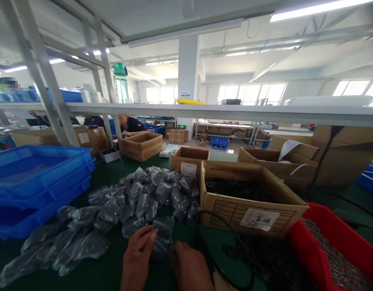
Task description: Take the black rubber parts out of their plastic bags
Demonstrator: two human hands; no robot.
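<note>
A clear plastic bag with something dark inside [162, 229] is between my two hands at the bottom middle of the view. My left hand [139, 252] pinches its left edge between thumb and fingers. On the other side, the curled fingers of my right hand [191, 262] close on the bag's lower right edge; their tips are partly hidden. Just beyond lies a heap of similar bagged dark parts [144, 194], spreading left across the green table [110, 268]. What the bags contain cannot be made out.
A cardboard box of black parts [250, 202] stands right of the heap. Loose black parts [265, 254] and a red bin of small metal pieces [314, 254] lie at right. A black cable [232, 230] loops beside my right hand. Blue trays [41, 178] are stacked left.
</note>
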